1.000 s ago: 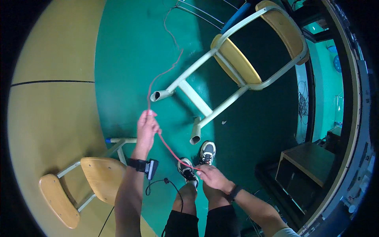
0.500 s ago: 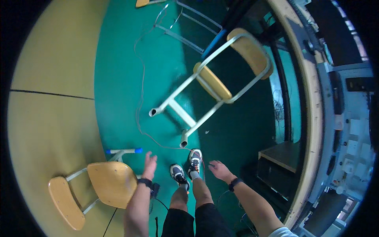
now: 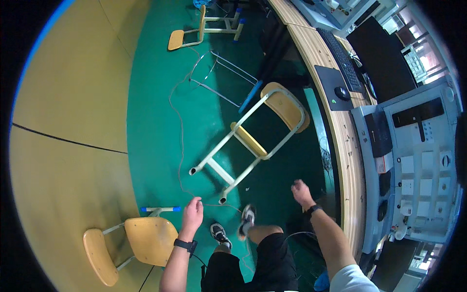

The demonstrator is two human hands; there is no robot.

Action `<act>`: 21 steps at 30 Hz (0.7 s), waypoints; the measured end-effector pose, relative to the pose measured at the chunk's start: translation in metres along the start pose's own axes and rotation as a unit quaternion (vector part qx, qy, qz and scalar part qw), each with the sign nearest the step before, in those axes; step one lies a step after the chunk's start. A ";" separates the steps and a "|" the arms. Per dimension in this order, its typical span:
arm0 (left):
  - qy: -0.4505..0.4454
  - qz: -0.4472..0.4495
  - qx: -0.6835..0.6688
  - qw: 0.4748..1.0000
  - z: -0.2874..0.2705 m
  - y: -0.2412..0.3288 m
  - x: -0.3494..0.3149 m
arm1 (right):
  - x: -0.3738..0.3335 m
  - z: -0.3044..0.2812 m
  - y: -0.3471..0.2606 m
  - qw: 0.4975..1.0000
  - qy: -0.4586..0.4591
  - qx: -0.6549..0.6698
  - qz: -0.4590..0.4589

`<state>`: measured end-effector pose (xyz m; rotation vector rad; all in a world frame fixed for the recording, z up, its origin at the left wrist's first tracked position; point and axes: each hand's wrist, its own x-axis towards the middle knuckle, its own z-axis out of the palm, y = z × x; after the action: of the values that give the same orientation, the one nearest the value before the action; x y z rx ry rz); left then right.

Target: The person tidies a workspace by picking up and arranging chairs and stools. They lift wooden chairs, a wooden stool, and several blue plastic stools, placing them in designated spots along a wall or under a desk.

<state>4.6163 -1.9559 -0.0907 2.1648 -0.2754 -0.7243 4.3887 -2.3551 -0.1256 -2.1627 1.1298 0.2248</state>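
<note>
Cord (image 3: 182,141), thin and reddish, lies in a long loose curve on the green floor (image 3: 155,146). Its far stretch runs up toward a small wooden chair (image 3: 202,27); its near stretch bends past the left hand (image 3: 193,212), continues to the right shoe (image 3: 247,214), and a thin line shows again behind that shoe. Whether it goes under the shoe or beside it: cannot tell.

Left hand: fingers loosely bent, nothing seen in them. Cord appears just beyond the fingertips, partly hidden by the hand; contact not distinguishable. Whether the fingers press together: cannot tell.

Right hand (image 3: 303,193): fingers curled, no object visible, well apart from the cord, over the dark floor near the bench (image 3: 348,165). How tightly curled: cannot tell.

Tipped chair (image 3: 251,141), pale tube frame, lies right of the cord, leg ends toward the person. Beyond it, a thin metal frame with a blue panel (image 3: 251,96). Another wooden chair (image 3: 151,241) lies left of the left forearm. On the bench: keyboard (image 3: 340,61), mouse (image 3: 342,93) on a dark mat (image 3: 327,78).
</note>
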 end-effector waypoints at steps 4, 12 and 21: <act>0.063 0.046 0.076 0.994 -0.015 0.012 0.021 | 0.101 -0.032 -0.046 0.995 0.058 -0.025 -0.076; 0.130 -0.055 0.077 0.987 0.025 0.049 0.082 | 0.387 -0.097 -0.088 0.983 -0.064 0.030 -0.166; 0.119 -0.108 -0.052 0.986 0.080 0.087 0.113 | 0.471 -0.090 -0.154 0.979 0.017 -0.200 -0.025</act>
<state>4.6659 -2.1106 -0.1098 2.1755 0.1206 -0.5752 4.7820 -2.6631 -0.1886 -2.5508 1.1212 0.4258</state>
